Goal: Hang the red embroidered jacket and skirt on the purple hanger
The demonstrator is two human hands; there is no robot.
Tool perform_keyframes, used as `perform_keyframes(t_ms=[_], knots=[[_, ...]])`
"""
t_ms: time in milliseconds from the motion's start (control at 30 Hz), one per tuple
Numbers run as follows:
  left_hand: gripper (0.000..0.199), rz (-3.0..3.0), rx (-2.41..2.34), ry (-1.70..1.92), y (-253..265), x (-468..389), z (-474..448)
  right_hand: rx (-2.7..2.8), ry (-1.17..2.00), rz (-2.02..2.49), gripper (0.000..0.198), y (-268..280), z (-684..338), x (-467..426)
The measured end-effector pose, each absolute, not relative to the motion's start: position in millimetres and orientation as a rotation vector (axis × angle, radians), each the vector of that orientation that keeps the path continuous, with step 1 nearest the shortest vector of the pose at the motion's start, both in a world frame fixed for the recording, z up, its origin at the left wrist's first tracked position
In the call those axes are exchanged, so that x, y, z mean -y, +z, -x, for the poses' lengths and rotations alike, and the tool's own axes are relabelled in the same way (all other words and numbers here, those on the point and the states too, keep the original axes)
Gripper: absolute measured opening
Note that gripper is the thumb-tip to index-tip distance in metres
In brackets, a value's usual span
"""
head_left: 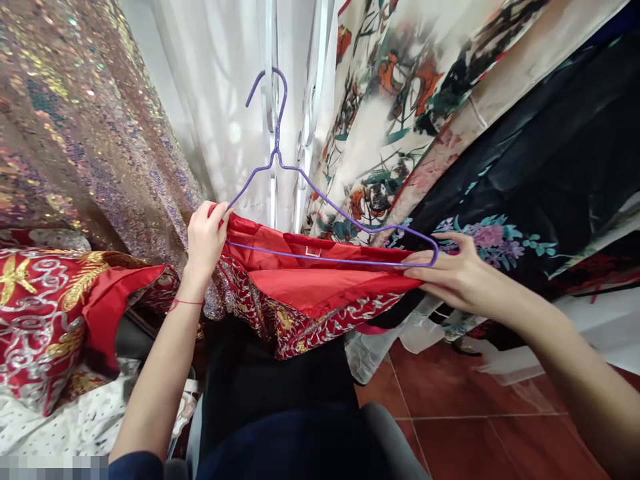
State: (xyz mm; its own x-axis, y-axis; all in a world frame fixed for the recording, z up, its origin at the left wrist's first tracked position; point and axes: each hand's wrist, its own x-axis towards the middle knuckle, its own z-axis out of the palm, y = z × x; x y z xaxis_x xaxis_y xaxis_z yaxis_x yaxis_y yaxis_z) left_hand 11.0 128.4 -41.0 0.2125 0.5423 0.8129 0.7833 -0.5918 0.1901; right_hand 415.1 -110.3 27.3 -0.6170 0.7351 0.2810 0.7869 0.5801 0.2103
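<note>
A purple wire hanger [326,199] lies across the open top of a red garment [320,290] that looks like a skirt. Silver and gold embroidery covers its outside, the lining is plain red, and a small white label [313,251] shows inside the waist edge. At the left end, my left hand [206,235] pinches the waist edge together with the hanger's corner. Around the hanger's right end, my right hand [453,270] holds the other side of the waist, with one finger stretched out above the wire. The hanger's hook points up.
White rails [273,193] stand behind the hanger. A sequined cloth [90,120] hangs on the left, patterned garments [395,100] and a black flowered garment [540,153] on the right. More red embroidered clothing [45,313] is piled at left. Red tiles [445,393] cover the floor.
</note>
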Motion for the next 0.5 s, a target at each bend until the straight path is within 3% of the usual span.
perform_keyframes(t_ms=[300,500], knots=[[0.026,2.134,1.286,-1.297,-48,-140,-10,2.527,-0.816,1.134,0.020,66,-421,123],[0.026,2.147,1.293,-1.303,-49,-145,-13,2.413,-0.650,1.307,0.031,68,-428,90]])
